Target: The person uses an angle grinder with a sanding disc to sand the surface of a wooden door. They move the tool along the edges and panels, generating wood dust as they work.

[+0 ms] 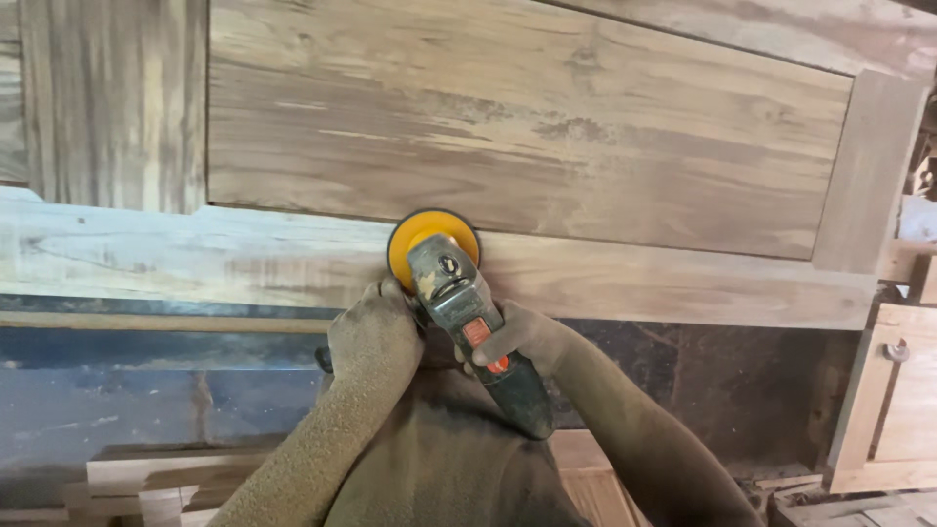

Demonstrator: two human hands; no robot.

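Grinder in both dusty hands, left hand hiding its side, right hand around its body.

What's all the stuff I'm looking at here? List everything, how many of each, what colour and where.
Large wooden panel with a raised frame: one, brown with pale sanded streaks, fills the upper picture.
Dust-covered handheld power sander with a round yellow disc: one, grey-black body with orange patches, centre, disc against the panel's lower rail.
Small pale wooden cabinet door with a round knob: one, light tan, right edge.
Stacked wooden offcuts: several, pale brown, lower left.
Dark wall or board behind: one, blue-black, below the panel.
Left hand: one, coated in sawdust, grips beside the sander's head.
Right hand: one, dusty, wraps the sander's body.
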